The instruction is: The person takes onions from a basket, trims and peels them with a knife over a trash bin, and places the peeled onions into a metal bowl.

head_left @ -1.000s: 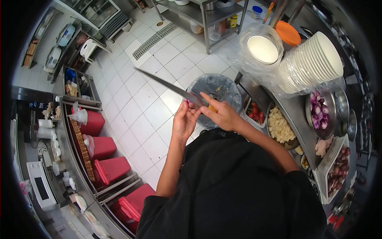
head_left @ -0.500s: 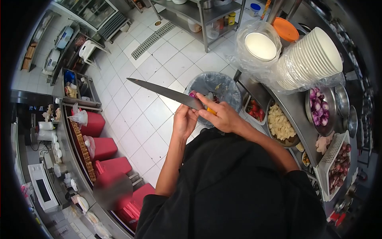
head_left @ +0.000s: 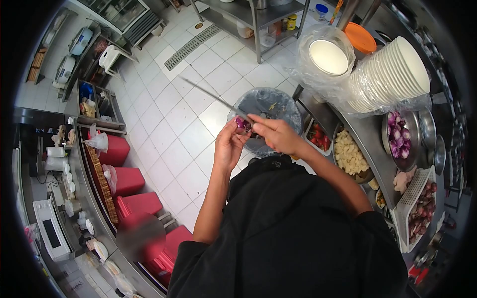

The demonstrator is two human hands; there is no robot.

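My left hand (head_left: 228,148) is closed around a small purple onion (head_left: 240,122), held up between thumb and fingertips. My right hand (head_left: 279,136) grips a long knife (head_left: 209,94) close to the onion, its index finger stretched along the blade. The blade points up and left and is seen nearly edge-on; most of the handle is hidden by the hand. Just beyond and below both hands stands a bin lined with a clear plastic bag (head_left: 290,111), with some scraps inside.
To the right, a steel counter carries peeled purple onions (head_left: 399,141) in a bowl, unpeeled onions (head_left: 422,213) in a white basket and stacked white tubs (head_left: 385,74). Nearer are pale chopped pieces (head_left: 350,153) and red peppers (head_left: 318,137). Red bins (head_left: 131,184) line the left counter.
The knife has turned from showing its broad flat side to nearly edge-on, its tip shifting up and right. More of the onion now shows in my left hand.
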